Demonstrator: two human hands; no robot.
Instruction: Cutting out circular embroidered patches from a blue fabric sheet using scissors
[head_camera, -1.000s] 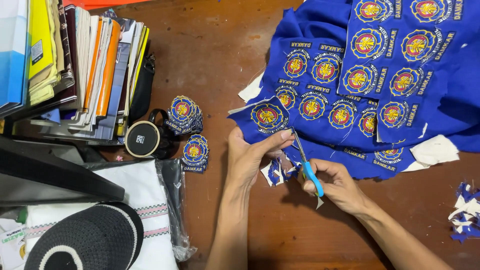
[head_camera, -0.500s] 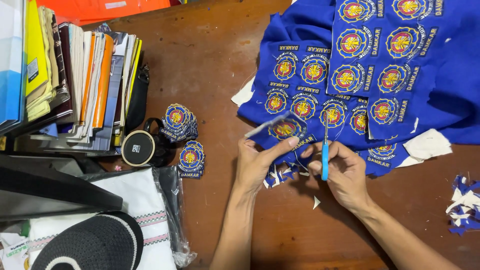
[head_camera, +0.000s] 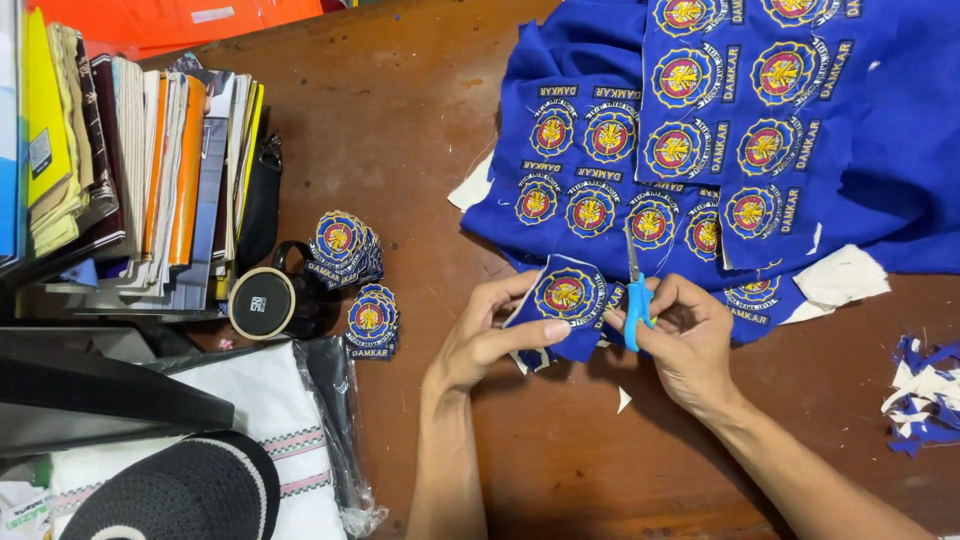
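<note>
Between the two hands, on the brown table (head_camera: 400, 120), the left hand (head_camera: 490, 335) pinches a blue embroidered patch (head_camera: 565, 300), while the right hand (head_camera: 690, 340) grips blue-handled scissors (head_camera: 634, 290) — blades up, just beside the patch. Beyond the hands lies the blue patch sheet (head_camera: 720, 130); left of them — two stacks of cut patches (head_camera: 355, 280).

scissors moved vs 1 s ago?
Yes. The scissors have swung from slanting to nearly upright, tips now reaching the blue cloth sheet, in the right hand.
</note>
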